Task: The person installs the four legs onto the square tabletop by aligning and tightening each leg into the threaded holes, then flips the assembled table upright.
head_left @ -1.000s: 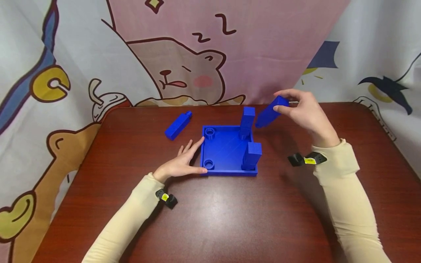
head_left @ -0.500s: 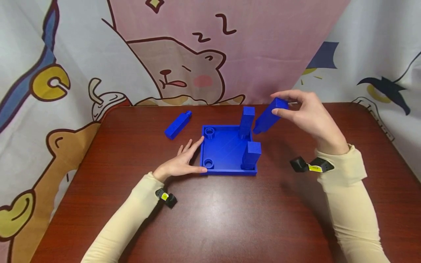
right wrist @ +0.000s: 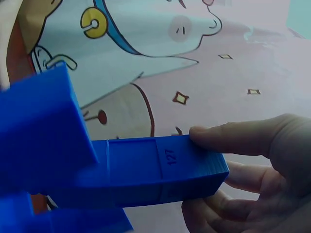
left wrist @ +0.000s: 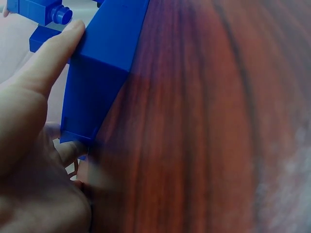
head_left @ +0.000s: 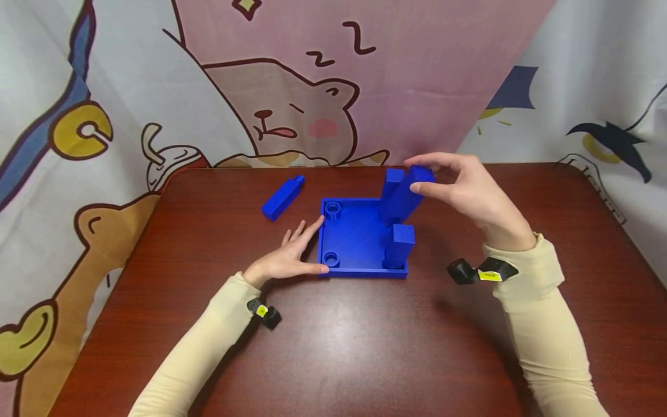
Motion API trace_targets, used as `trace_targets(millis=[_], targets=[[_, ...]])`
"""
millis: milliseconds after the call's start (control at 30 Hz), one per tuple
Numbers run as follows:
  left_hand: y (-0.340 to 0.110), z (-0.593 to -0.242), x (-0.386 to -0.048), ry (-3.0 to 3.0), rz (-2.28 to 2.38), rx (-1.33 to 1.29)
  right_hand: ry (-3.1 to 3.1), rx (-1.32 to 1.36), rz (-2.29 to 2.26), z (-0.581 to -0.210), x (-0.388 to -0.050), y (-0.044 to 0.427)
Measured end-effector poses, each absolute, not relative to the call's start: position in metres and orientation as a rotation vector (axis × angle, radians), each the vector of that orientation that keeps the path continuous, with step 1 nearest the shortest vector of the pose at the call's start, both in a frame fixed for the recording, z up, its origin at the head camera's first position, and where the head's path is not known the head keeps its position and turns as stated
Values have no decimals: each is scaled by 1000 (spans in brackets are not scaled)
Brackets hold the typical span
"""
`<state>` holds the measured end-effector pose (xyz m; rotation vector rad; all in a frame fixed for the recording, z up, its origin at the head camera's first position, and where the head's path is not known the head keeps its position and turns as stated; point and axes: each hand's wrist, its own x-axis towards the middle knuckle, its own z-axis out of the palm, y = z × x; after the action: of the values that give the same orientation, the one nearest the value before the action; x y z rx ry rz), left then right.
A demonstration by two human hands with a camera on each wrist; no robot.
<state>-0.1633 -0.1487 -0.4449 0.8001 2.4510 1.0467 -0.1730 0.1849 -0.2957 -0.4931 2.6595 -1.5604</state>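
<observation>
A shallow blue tray (head_left: pixel 354 237) lies on the table with two blue posts upright at its right corners, the front one (head_left: pixel 401 246) and the back one (head_left: pixel 392 184), and round sockets at its left corners. The left hand (head_left: pixel 286 259) rests against the tray's left side, fingers spread, thumb at the front corner. Between thumb and fingers the right hand (head_left: pixel 469 191) pinches the top of a tilted blue block (head_left: pixel 409 194). It overlaps the back post in the head view; contact cannot be told. The right wrist view shows "127" on the held block (right wrist: pixel 141 165).
Another blue post (head_left: pixel 283 198) with a narrow threaded-looking end lies on the table behind the left hand, left of the tray. A cartoon-printed curtain (head_left: pixel 417 75) hangs along the table's back edge.
The right hand has moved left and slightly toward the tray, carrying the tilted block from beside the tray to over its back right part. The left hand has stayed in place.
</observation>
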Motion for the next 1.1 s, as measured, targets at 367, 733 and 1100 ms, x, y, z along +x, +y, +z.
trace_targets(millis=[367,733,1100], targets=[[-149,-444,-164,2452,1040,791,2470,-436,-1622,-303,-173,136],[-149,-443,-164,2447,1034,787,2424,-529,-1650,-308,-188,98],[-148,-442,-164,2438,1034,774,2480,-463,-1658,-295,-216,88]])
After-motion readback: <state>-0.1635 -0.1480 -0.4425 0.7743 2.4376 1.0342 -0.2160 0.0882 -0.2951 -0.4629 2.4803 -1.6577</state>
